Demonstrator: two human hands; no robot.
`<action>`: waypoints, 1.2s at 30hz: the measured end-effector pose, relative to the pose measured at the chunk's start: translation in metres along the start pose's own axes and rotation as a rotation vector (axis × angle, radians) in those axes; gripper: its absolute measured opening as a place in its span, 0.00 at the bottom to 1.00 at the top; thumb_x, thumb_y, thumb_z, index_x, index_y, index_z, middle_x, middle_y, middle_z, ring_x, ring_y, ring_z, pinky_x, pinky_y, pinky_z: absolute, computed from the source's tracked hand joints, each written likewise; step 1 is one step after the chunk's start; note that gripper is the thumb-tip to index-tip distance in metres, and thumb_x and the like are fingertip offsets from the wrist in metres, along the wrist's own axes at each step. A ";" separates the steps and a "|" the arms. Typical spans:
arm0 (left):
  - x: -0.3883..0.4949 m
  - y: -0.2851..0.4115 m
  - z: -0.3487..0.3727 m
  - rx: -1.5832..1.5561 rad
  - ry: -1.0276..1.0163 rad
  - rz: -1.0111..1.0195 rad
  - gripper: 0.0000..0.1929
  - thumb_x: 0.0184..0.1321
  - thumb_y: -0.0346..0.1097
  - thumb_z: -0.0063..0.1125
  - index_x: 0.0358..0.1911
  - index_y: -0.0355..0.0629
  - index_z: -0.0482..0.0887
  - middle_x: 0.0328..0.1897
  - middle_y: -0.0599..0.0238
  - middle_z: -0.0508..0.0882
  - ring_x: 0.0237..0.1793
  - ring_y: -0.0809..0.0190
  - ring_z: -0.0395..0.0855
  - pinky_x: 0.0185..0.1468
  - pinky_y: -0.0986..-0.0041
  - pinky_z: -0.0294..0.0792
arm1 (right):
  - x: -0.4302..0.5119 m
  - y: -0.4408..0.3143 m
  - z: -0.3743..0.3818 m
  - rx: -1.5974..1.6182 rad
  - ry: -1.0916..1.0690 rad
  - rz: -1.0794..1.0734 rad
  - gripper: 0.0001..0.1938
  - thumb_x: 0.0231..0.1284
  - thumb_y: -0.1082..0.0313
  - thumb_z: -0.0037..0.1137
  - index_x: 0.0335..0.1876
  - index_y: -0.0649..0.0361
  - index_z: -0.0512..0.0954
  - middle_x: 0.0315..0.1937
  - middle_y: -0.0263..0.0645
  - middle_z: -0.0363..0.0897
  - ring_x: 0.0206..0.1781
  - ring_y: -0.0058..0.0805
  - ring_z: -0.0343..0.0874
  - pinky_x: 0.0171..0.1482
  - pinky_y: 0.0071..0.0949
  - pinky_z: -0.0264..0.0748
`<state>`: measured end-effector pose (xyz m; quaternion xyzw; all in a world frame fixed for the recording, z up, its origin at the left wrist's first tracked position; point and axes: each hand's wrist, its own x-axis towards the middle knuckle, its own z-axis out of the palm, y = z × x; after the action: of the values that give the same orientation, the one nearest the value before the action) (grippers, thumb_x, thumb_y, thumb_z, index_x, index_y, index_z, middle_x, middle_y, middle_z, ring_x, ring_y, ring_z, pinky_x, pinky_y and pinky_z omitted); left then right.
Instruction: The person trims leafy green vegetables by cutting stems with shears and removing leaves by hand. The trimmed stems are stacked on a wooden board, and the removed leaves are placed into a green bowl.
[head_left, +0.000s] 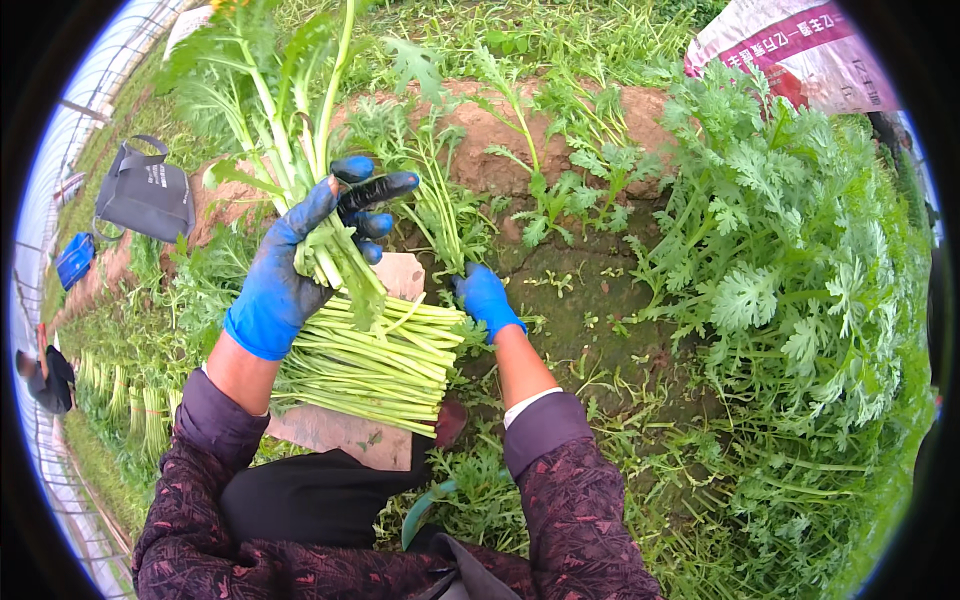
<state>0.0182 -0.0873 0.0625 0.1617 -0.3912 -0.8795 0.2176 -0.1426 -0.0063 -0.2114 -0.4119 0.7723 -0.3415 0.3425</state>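
Note:
My left hand (300, 262), in a soil-stained blue glove, holds a bunch of leafy chrysanthemum greens (281, 135) against the palm. Its fingers are partly spread, and the cut stem ends point down towards me. My right hand (484, 300), also gloved in blue, is low at the soil, closed around the base of a leafy green plant (439, 202). Its fingertips are mostly hidden. Below my left hand a thick pile of trimmed green stems (375, 364) lies across a flat pinkish board (337, 435), beside my knee.
Tall, dense greens (780, 225) stand to the right, with a printed sack (802, 56) behind. A dark bag (146, 191) and a blue object (75, 260) sit at left, near tied bundles (154, 420). Another person (51, 379) is at the far left edge.

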 end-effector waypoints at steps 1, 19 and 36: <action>0.001 -0.002 -0.002 -0.024 0.025 -0.052 0.19 0.69 0.43 0.48 0.59 0.44 0.72 0.63 0.45 0.72 0.48 0.58 0.81 0.47 0.66 0.78 | -0.007 -0.018 -0.016 0.017 -0.045 0.070 0.18 0.60 0.62 0.55 0.51 0.64 0.77 0.40 0.48 0.82 0.42 0.37 0.80 0.49 0.35 0.74; 0.041 -0.065 -0.024 -0.281 0.135 -0.412 0.19 0.67 0.39 0.50 0.56 0.35 0.74 0.49 0.51 0.83 0.47 0.55 0.83 0.55 0.62 0.75 | -0.107 -0.161 -0.120 0.872 -0.324 0.286 0.18 0.65 0.63 0.52 0.57 0.64 0.74 0.45 0.39 0.80 0.43 0.28 0.77 0.47 0.30 0.73; 0.024 0.001 0.012 -0.665 -0.087 -0.236 0.16 0.70 0.39 0.45 0.48 0.31 0.69 0.22 0.74 0.61 0.19 0.73 0.59 0.22 0.78 0.56 | -0.147 -0.140 -0.144 0.470 -0.315 -0.472 0.13 0.52 0.69 0.64 0.45 0.58 0.82 0.36 0.40 0.82 0.34 0.29 0.80 0.39 0.25 0.76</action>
<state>-0.0078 -0.0931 0.0684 0.0886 -0.0712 -0.9838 0.1384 -0.1403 0.0969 0.0144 -0.5365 0.4943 -0.5114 0.4542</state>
